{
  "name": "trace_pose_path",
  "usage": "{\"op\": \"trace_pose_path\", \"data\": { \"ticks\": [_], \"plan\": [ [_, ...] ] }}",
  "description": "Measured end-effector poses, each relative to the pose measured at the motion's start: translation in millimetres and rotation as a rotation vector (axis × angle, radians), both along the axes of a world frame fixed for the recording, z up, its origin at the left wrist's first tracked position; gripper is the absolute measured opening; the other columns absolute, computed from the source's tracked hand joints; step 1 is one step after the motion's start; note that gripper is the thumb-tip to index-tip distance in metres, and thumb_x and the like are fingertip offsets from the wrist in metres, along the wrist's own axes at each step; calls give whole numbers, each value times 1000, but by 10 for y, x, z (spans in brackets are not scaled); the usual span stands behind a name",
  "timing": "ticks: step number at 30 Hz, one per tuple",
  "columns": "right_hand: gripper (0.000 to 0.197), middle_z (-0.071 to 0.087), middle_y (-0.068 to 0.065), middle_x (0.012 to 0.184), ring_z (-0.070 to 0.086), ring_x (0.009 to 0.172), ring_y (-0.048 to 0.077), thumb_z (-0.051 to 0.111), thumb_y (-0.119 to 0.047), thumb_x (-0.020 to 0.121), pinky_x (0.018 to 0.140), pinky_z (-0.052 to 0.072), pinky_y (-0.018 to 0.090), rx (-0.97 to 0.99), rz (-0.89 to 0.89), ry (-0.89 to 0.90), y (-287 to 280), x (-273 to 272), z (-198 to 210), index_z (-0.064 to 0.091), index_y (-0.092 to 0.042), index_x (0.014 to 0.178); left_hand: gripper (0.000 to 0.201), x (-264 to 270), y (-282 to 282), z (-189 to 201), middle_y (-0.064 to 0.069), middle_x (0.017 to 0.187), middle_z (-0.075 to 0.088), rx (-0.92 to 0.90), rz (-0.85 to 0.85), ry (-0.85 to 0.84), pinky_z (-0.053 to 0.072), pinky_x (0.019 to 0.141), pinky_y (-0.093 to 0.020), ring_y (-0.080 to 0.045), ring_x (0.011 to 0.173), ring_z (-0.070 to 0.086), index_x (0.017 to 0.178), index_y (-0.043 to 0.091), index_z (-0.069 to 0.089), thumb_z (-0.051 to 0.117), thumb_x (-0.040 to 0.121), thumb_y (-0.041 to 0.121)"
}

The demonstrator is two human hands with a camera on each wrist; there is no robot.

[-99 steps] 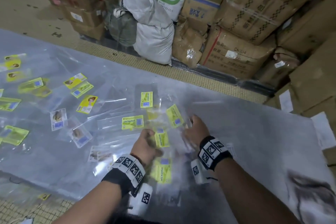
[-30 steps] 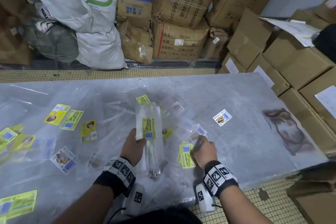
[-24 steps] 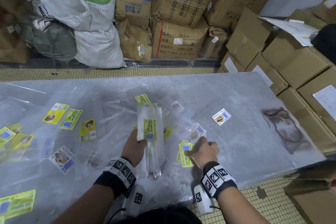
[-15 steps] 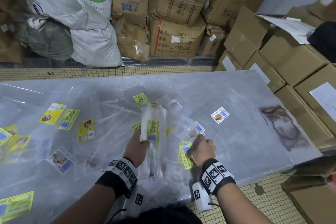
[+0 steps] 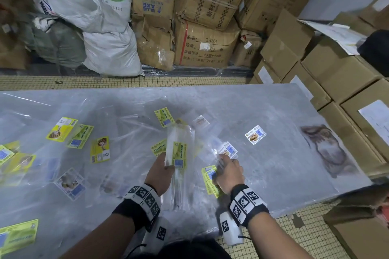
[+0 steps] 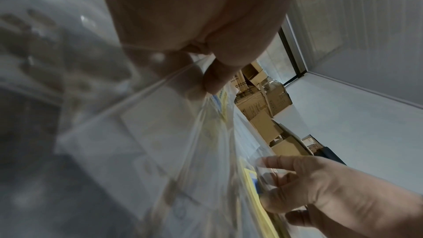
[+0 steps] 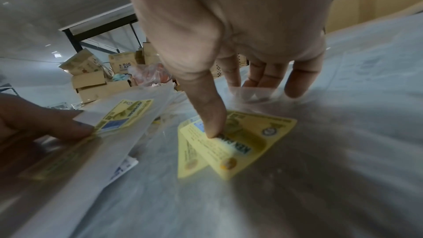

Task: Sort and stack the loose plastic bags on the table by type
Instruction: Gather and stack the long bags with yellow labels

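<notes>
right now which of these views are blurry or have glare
Head view: sharp mid-frame, edges bent and smeared, soft glare on the clear plastic table sheet. Left wrist: blurred bundle of clear bags. Right wrist: the thumb-pressed yellow-labelled bags are motion-streaked.

Bag stack [image 5: 179, 160] hides left hands' fingers.

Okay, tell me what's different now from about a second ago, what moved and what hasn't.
The right hand slid slightly away from the body across the table, its thumb pressing the yellow-labelled bags, its fingers reaching a clear bag's edge. Unchanged: the left hand grips the upright stack of bags; the loose bags lie as before.
</notes>
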State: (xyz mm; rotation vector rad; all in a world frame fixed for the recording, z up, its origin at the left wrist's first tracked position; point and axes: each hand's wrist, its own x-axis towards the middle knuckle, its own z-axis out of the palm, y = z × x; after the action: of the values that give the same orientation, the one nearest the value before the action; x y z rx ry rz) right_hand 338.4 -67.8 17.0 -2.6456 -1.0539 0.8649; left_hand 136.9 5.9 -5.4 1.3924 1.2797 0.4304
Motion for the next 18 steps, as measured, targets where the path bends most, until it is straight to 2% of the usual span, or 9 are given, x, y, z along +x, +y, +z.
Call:
{"op": "trace_pose_path", "data": {
  "ticks": [5, 9, 12, 14, 16, 18],
  "plan": [
    [64, 42, 8, 131, 40, 125, 31, 66, -20, 83, 101, 37, 42, -25, 28, -31, -3, -56, 39, 39, -30, 141, 37, -12, -17, -10, 9, 101, 65, -2, 20, -7, 47, 67, -19, -7, 85, 61, 123, 22, 53, 45, 92, 4],
    [68, 34, 2, 126, 36, 121, 26, 67, -19, 83, 103, 34, 42, -28, 51, -19, -81, -37, 48, 40, -43, 140, 36, -21, -23, -12, 8, 101, 64, 1, 37, 7, 44, 65, -19, -6, 86, 60, 123, 21, 53, 46, 93, 4],
    [74, 29, 0, 127, 33, 120, 25, 68, -20, 83, 105, 31, 43, -59, 66, -19, -156, 8, 74, 34, -49, 142, 36, -39, -14, -27, 6, 104, 64, -3, 36, 24, 42, 63, -19, -6, 85, 59, 125, 20, 52, 45, 93, 4],
    [71, 30, 1, 128, 33, 121, 26, 69, -29, 81, 105, 31, 45, -62, 64, -18, -194, 11, 104, 32, -45, 140, 37, -48, -10, -41, 6, 106, 64, -8, 40, 29, 42, 64, -19, -5, 87, 59, 126, 19, 52, 46, 93, 5],
    [68, 31, 2, 125, 33, 121, 27, 73, -47, 75, 104, 30, 47, -46, 26, -6, -243, -43, 128, 34, -36, 130, 37, -45, -14, -55, 4, 107, 64, -13, 49, 34, 41, 65, -19, -5, 89, 58, 127, 19, 52, 45, 93, 6],
    [82, 29, 2, 122, 33, 120, 27, 76, -60, 66, 102, 31, 48, -49, 15, 9, -304, -140, 116, 31, -30, 128, 38, -46, -19, -63, 4, 109, 64, -12, 52, 34, 42, 66, -21, -8, 91, 59, 128, 19, 52, 45, 93, 6]
  ]
}}
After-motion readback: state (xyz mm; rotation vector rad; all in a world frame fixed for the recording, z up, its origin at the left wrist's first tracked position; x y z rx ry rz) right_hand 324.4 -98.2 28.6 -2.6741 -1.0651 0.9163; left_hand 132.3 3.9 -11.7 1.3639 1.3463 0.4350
